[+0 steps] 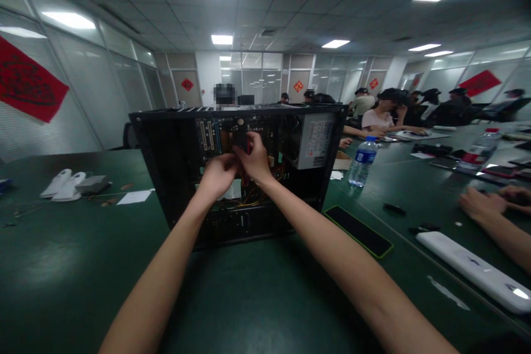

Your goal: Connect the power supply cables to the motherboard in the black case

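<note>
An open black computer case (166,160) stands upright on the green table (232,293), its inside facing me. Both my hands reach into its middle, close together at the motherboard (262,126). My right hand (255,160) is closed round a dark and red part (249,145). Beside it, my left hand (219,174) has its fingers pressed together; what they hold, if anything, is hidden. Thin coloured cables (253,197) run below the hands. A grey power supply (316,144) sits at the upper right of the case.
Right of the case are a water bottle (363,161), a black pad with a green edge (357,231) and a long white object (473,268). Another person's hands (483,204) rest at the right. White objects (64,185) and a paper (135,197) lie left.
</note>
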{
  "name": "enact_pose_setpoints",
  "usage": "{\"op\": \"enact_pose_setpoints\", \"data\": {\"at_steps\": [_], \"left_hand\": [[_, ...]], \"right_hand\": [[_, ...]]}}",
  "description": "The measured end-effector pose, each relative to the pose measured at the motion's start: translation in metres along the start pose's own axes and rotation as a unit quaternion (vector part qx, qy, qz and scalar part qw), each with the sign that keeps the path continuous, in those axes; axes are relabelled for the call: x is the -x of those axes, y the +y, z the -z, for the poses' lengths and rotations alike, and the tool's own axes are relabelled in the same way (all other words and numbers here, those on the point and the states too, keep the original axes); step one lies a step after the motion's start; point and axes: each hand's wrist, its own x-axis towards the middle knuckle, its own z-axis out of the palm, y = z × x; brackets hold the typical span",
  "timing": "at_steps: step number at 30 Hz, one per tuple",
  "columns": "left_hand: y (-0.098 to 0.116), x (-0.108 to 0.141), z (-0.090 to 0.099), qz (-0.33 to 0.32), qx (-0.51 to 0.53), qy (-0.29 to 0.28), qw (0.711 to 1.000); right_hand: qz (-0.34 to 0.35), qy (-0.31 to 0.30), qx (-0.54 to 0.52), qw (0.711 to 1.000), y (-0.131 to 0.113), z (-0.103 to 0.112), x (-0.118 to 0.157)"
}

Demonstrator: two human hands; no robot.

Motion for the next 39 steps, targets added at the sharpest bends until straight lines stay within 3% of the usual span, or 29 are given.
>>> {"op": "enact_pose_setpoints", "data": {"at_steps": [3,5,12,20,39], "left_hand": [[-0.014,-0.002,-0.006,0.054,-0.136,-0.050,0.988],[-0.023,-0.002,-0.015,0.066,-0.164,-0.086,0.981],[-0.043,-0.001,-0.046,0.106,-0.204,-0.133,0.964],[-0.037,-0.002,-0.045,0.107,-0.218,-0.143,0.959],[-0.034,-0.002,-0.048,0.099,-0.240,-0.113,0.959]], "right_hand": [[0.044,-0.105,0.090,0.989,0.023,0.012,0.005],[0.060,-0.167,0.148,0.973,0.037,0.026,0.012],[-0.073,-0.275,0.305,0.909,0.060,0.063,0.033],[-0.134,-0.220,0.273,0.927,0.055,0.060,0.034],[-0.143,-0.202,0.249,0.936,0.050,0.062,0.036]]}}
